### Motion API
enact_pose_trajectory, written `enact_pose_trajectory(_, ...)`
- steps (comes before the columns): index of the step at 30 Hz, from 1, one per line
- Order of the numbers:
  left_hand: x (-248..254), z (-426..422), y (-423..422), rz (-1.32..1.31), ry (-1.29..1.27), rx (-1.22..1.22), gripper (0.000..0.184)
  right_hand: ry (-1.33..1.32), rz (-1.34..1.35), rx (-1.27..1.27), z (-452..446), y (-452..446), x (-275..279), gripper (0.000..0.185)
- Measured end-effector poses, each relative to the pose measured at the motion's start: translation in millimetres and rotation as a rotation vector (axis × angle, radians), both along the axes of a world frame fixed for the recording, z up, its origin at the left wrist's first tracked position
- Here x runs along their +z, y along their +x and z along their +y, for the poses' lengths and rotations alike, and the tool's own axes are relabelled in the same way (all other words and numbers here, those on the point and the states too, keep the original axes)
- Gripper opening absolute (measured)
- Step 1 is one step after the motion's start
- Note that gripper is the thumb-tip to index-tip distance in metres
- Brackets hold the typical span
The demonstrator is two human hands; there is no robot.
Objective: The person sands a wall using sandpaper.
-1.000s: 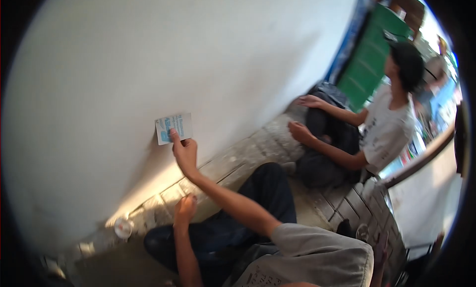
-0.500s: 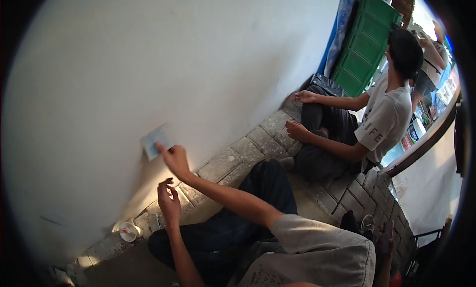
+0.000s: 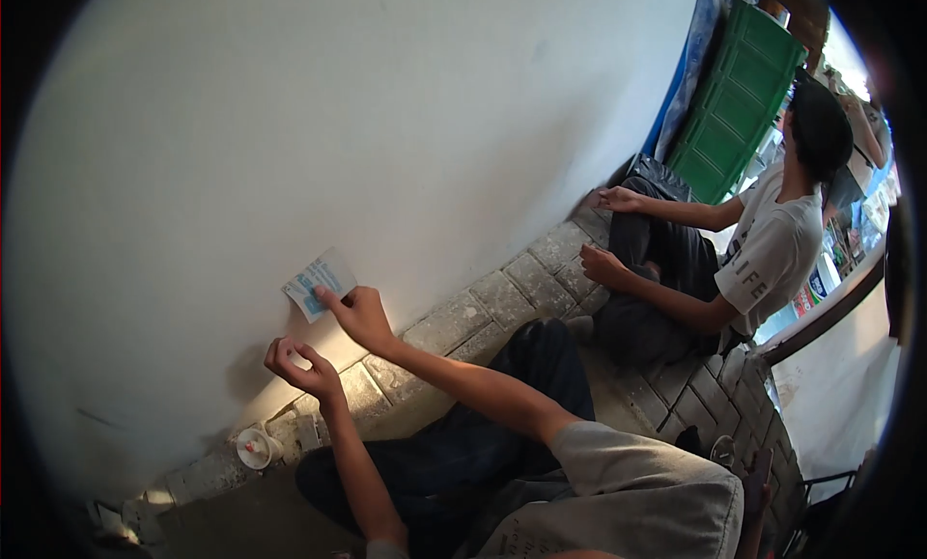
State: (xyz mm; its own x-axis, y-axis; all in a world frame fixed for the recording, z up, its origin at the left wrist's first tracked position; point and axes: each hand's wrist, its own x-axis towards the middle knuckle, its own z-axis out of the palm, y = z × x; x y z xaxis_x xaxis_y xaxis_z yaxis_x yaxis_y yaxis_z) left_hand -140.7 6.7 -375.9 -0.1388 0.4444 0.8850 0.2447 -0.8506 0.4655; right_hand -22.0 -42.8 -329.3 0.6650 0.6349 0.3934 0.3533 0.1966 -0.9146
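My right hand [image 3: 359, 318] pinches a small, flat, pale packet with blue print [image 3: 319, 287] between thumb and fingers, in front of the white wall. It could be a sheet or a pouch; I cannot tell which. Just left of and below it is my left hand [image 3: 301, 368], its fingers curled and the thumb bent towards them. Whatever may be between those fingertips is too small to name. Below my left hand, at the foot of the wall, stands a white cup-like container [image 3: 258, 448] with a small red spot inside.
The white wall [image 3: 338, 125] rises close in front. Grey paving blocks [image 3: 454, 322] run along its base. To the right another person [image 3: 772, 240] sits cross-legged, near a green panel [image 3: 739, 100]. A dark hand-held object [image 3: 760, 470] shows at lower right.
My left hand has moved left and up, turning with its fingers curled. My right hand and the packet have shifted slightly right; the print now looks sharper. The whole view has also shifted a little.
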Motion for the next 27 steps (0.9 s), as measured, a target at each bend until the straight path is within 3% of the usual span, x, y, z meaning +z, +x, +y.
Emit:
enact_pose_trajectory(2, 4, -4, 4, 0.095, 0.102, 0.062, 0.018, 0.095, 0.323, -0.109, -2, 9, 8, 0.060)
enact_pose_trajectory(3, 5, -6, 3, 0.118, 0.108, 0.044, 0.018, 0.094, 0.317, -0.115, -3, 14, 13, 0.060)
enact_pose_trajectory(5, 13, -9, 5, 0.129, 0.182, 0.078, 0.017, 0.332, 0.521, -0.287, -5, 19, 18, 0.066)
enact_pose_trajectory(6, 13, -13, 2, 0.154, 0.257, 0.112, 0.016, 0.101, 0.298, -0.204, -3, 19, 6, 0.068)
enact_pose_trajectory(8, 12, -15, 2, 0.169, 0.252, 0.107, 0.016, 0.077, 0.081, -0.022, -2, 4, 2, 0.070)
enact_pose_trajectory(9, 11, -14, 2, 0.197, 0.248, 0.104, 0.016, 0.085, 0.071, -0.019, -3, 6, 9, 0.070)
enact_pose_trajectory(11, 11, -12, 5, 0.218, 0.239, 0.096, 0.017, 0.198, 0.447, -0.193, -7, 16, 23, 0.071)
enact_pose_trajectory(14, 11, -14, 7, 0.211, 0.200, 0.059, 0.018, 0.150, 0.405, -0.254, 7, 16, 1, 0.072)
enact_pose_trajectory(15, 14, -18, 8, 0.223, 0.189, 0.063, 0.018, -0.027, 0.176, -0.061, 4, 12, -2, 0.072)
enact_pose_trajectory(16, 9, -16, 9, 0.230, 0.183, 0.046, 0.017, 0.027, 0.113, -0.025, 7, -2, -3, 0.071)
enact_pose_trajectory(18, 8, -15, 10, 0.245, 0.210, 0.051, 0.019, 0.106, 0.238, -0.106, 4, 3, 7, 0.069)
enact_pose_trajectory(20, 13, -14, 12, 0.238, 0.249, 0.058, 0.020, 0.349, 0.549, -0.200, 0, 16, 23, 0.067)
enact_pose_trajectory(22, 15, -19, 9, 0.283, 0.270, 0.086, 0.026, 0.362, 0.615, -0.217, -2, 11, 20, 0.058)
enact_pose_trajectory(24, 24, -23, 11, 0.391, 0.327, 0.149, 0.032, -0.137, 0.135, -0.024, -4, 2, 10, 0.057)
enact_pose_trajectory(25, 24, -26, 9, 0.476, 0.342, 0.128, 0.036, -0.008, 0.159, -0.028, -6, -9, 6, 0.055)
enact_pose_trajectory(27, 34, -27, 6, 0.563, 0.377, 0.093, 0.037, 0.006, 0.223, 0.052, -16, -18, 18, 0.045)
